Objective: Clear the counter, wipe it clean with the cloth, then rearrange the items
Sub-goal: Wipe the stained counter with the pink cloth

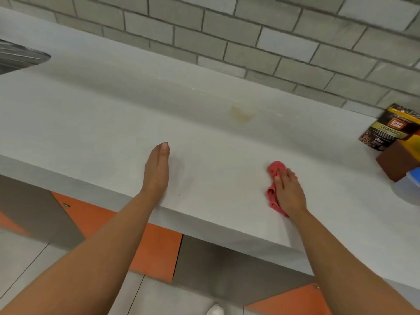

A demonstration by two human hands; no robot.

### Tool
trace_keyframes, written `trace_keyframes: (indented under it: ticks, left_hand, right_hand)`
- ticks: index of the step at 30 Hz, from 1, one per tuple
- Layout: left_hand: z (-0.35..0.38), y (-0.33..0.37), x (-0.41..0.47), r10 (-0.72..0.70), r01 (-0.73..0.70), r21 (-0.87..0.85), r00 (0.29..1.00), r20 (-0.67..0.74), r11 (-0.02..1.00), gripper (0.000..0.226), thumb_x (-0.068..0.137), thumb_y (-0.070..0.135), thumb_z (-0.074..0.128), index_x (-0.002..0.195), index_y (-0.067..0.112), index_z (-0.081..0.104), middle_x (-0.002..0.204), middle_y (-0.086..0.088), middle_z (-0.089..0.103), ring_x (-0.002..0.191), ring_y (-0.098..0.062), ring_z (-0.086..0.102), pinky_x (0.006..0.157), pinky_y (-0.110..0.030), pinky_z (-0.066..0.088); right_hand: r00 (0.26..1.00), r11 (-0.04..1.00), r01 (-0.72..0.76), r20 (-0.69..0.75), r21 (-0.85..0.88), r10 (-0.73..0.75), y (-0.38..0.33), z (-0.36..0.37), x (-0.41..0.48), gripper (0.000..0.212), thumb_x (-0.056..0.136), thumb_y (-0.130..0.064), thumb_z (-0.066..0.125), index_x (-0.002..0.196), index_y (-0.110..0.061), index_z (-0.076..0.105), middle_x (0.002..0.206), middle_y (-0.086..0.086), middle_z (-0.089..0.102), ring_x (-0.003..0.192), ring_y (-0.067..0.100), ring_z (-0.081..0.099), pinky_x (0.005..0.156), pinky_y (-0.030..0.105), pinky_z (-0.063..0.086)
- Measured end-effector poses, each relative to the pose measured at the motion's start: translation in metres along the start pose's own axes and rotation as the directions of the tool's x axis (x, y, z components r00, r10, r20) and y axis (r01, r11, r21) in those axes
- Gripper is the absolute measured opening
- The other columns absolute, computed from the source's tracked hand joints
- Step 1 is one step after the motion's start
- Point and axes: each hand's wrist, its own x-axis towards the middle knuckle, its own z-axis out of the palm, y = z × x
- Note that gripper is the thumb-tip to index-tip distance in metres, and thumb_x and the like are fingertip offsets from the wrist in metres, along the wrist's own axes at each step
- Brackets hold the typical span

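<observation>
Bare counter (113, 123) leftward to sink (20, 57); pouch (389, 128), box (396, 162) crowding far right

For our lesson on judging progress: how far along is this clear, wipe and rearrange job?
Done: the middle of the counter is bare; the granules pouch, brown box and blue-lidded container sit at its right end. In hand: the right hand presses the red cloth on it. Left: the yellowish stain near the wall, then rearranging.

Pinkish-red cloth (276, 169), white counter (113, 123) with a yellowish stain (241, 112), grey brick-laid wall tiles (250, 30), orange and grey cabinet panels (156, 248) below.
</observation>
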Motion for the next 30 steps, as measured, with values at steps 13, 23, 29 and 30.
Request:
trace_keyframes:
  ticks: [13,23,29,30]
  left_hand:
    - [-0.009,0.049,0.044,-0.007,0.012,-0.184,0.999,0.032,0.983,0.047,0.1,0.045,0.016,0.121,0.018,0.05,0.118,-0.001,0.055,0.111,-0.011,0.054,0.104,-0.025,0.033]
    - [-0.017,0.031,0.03,-0.064,0.073,-0.145,0.996,0.064,0.987,0.051,0.1,0.044,0.017,0.125,0.014,0.05,0.12,-0.003,0.055,0.114,-0.013,0.053,0.105,-0.025,0.033]
    - [0.011,0.034,0.037,-0.049,0.057,-0.072,0.992,0.112,0.996,0.05,0.1,0.044,0.017,0.125,0.016,0.05,0.122,-0.002,0.055,0.113,-0.014,0.053,0.101,-0.026,0.033]
    - [0.018,0.034,0.04,-0.056,0.064,-0.063,0.991,0.125,0.996,0.049,0.1,0.043,0.017,0.125,0.016,0.05,0.121,-0.002,0.055,0.113,-0.014,0.054,0.1,-0.026,0.033]
  right_hand:
    - [0.425,0.489,0.806,0.25,0.333,-0.87,-0.162,0.064,-0.062,0.044,0.097,-0.027,0.036,0.135,-0.008,0.048,0.146,0.011,0.042,0.137,0.022,0.033,0.115,0.024,0.013]
    - [0.881,0.883,0.425,0.136,0.197,-0.454,-0.076,0.03,0.043,0.039,0.099,-0.018,0.042,0.137,-0.013,0.044,0.144,-0.002,0.041,0.137,0.021,0.034,0.106,0.007,0.014]
    - [0.593,0.639,0.72,0.238,0.27,-0.769,-0.143,0.056,-0.048,0.048,0.094,-0.033,0.033,0.135,-0.015,0.049,0.144,0.006,0.044,0.134,0.02,0.036,0.108,0.019,0.019]
    - [0.516,0.575,0.759,0.257,0.306,-0.817,-0.139,0.053,-0.06,0.048,0.094,-0.035,0.033,0.135,-0.016,0.049,0.145,0.005,0.043,0.135,0.016,0.034,0.111,0.018,0.016]
